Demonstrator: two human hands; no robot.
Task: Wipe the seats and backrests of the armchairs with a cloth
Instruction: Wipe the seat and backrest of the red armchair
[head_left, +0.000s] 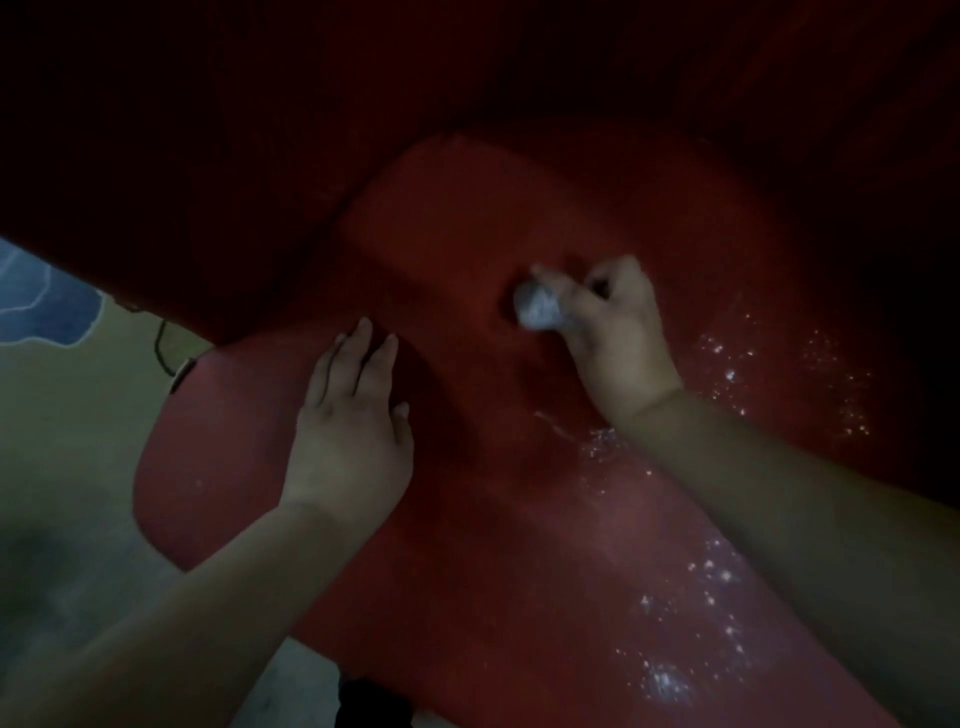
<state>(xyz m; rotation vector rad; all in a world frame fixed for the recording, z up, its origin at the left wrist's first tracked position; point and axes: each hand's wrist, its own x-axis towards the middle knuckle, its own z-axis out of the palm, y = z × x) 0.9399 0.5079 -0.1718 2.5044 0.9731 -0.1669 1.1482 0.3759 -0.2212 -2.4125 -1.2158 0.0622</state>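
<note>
One big red armchair (519, 493) fills the dim view. Its seat lies in the middle, and its dark backrest (467, 78) rises behind it. The seat looks hard and smooth, maybe plastic, so the cloth should slide on it easily. Shiny wet drops sit on the right side of the seat, so it may be slippery there. A pale floor (67, 441) shows at the left.

There are two hands. The left hand (353, 415) lies flat on the seat with straight fingers, holding nothing. The right hand (608, 322) curls around one small white cloth (537, 309) and presses it on the seat near the backrest. The cloth looks soft, light and bunched up, best held in a fist like this.
</note>
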